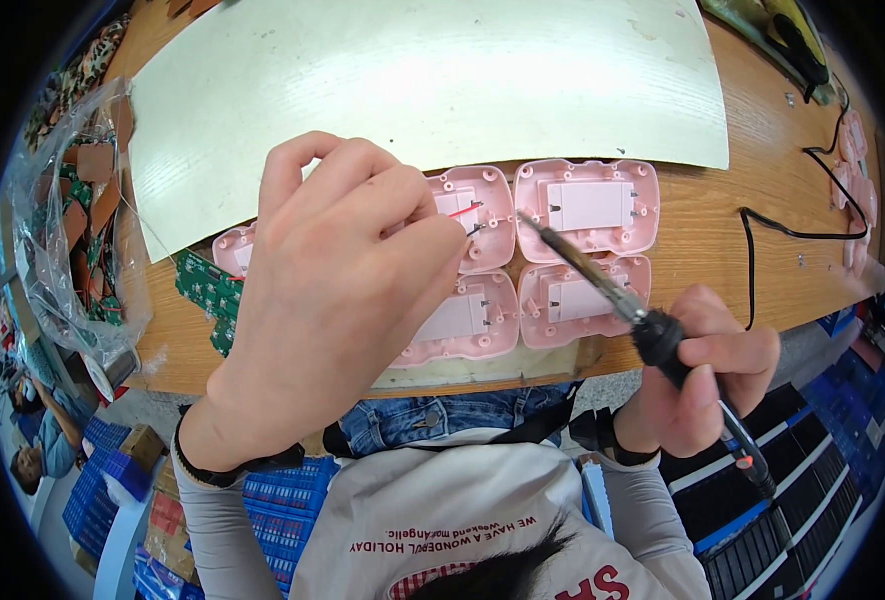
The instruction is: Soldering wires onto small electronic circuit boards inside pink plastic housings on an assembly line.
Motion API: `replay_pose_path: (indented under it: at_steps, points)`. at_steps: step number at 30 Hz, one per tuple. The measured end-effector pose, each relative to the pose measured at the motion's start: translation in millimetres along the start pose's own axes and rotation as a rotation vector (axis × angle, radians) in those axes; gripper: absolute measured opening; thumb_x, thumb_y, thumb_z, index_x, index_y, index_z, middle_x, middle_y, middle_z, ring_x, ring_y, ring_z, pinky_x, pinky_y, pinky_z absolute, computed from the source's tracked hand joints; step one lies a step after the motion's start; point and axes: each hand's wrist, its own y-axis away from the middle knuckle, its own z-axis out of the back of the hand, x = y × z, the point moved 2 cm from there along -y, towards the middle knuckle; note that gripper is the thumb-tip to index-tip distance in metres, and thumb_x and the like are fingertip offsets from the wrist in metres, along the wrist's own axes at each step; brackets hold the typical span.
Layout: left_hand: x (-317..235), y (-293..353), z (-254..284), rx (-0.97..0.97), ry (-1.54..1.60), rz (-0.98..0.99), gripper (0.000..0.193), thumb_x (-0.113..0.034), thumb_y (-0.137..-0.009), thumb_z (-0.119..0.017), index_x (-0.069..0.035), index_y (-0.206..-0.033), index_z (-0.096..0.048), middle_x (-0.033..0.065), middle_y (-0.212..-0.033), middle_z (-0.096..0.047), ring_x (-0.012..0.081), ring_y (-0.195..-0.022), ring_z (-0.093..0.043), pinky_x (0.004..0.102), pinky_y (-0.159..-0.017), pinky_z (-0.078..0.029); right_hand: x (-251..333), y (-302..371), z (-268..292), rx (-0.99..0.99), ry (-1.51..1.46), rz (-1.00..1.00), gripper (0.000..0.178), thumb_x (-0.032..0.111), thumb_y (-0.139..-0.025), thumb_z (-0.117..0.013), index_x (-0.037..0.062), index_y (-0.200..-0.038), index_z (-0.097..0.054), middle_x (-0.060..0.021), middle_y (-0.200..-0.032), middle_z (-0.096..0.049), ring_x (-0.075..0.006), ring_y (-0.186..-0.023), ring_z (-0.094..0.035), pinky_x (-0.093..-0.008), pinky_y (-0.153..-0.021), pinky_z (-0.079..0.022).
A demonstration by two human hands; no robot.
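My right hand (708,370) grips a soldering iron (653,335) with a black handle. Its metal tip points up and left, over the edge of the upper right pink plastic shell (588,205). My left hand (348,250) is closed above the upper left pink shell (498,240), its fingertips mostly hidden. From under these fingers a red wire (466,211) runs to a metal contact in that shell, with a dark wire end beside it. Two more pink shells, a lower left one (473,325) and a lower right one (578,300), lie nearer me. Green circuit boards (208,290) lie left of my left hand.
A large pale sheet (413,90) covers the far tabletop. At left stands a clear plastic bag (113,220) of circuit boards. A black cable (748,265) bends across the right side, near more pink parts (856,190). The wooden table's near edge lies before my waist.
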Motion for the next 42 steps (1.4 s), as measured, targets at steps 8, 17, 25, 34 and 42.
replay_pose_path:
  at_steps: [8, 17, 25, 34, 42]
  points:
    - [-1, -2, 2, 0.012, -0.001, -0.005, 0.009, -0.005, -0.062, -0.067, -0.007, -0.069, -0.061, 0.0016, -0.066, -0.050, 0.0188, -0.073, -0.051, 0.0350, -0.079, -0.036, -12, -2, 32, -0.454, -0.081, 0.084, 0.018, 0.015, -0.079, -0.050, -0.0003, -0.083, -0.041, -0.0122, -0.069, -0.048, -0.0152, -0.051, -0.043, -0.0265, -0.052, -0.040]
    - [0, 0, 7, -0.013, 0.023, -0.012, 0.012, -0.008, -0.062, -0.065, -0.008, -0.067, -0.054, 0.0020, -0.072, -0.050, 0.0189, -0.077, -0.050, 0.0374, -0.080, -0.036, -43, -15, 60, -0.663, 0.203, 0.096, 0.011, 0.010, -0.081, -0.048, -0.0001, -0.085, -0.045, -0.0124, -0.071, -0.050, -0.0119, -0.049, -0.045, -0.0178, -0.040, -0.034]
    - [57, -43, 37, -0.331, -0.050, 0.122, 0.029, -0.011, -0.070, -0.067, -0.004, -0.097, -0.060, 0.0119, -0.101, -0.056, 0.0280, -0.097, -0.051, 0.0357, -0.087, -0.036, -38, -20, 62, -0.675, 0.284, -0.097, 0.004, 0.003, -0.083, -0.044, 0.0025, -0.086, -0.047, -0.0048, -0.066, -0.046, -0.0064, -0.047, -0.037, -0.0189, -0.043, -0.028]
    - [139, -64, 49, -0.211, 0.168, 0.162, 0.027, 0.000, -0.082, -0.052, 0.004, -0.108, -0.054, 0.0165, -0.108, -0.058, 0.0272, -0.102, -0.054, 0.0310, -0.089, -0.039, -52, -21, 53, -0.721, 0.401, -0.033, 0.005, -0.001, -0.076, -0.057, 0.0039, -0.078, -0.055, -0.0030, -0.064, -0.054, -0.0096, -0.052, -0.048, -0.0229, -0.046, -0.037]
    - [184, -75, 44, -0.415, 0.462, 0.347, 0.030, -0.009, -0.089, -0.047, 0.005, -0.115, -0.048, 0.0145, -0.111, -0.056, 0.0198, -0.100, -0.053, 0.0255, -0.085, -0.039, -46, -23, 69, -0.665, 0.347, 0.159, 0.014, 0.000, -0.075, -0.059, 0.0025, -0.087, -0.053, -0.0107, -0.069, -0.051, -0.0222, -0.054, -0.052, -0.0284, -0.049, -0.041]
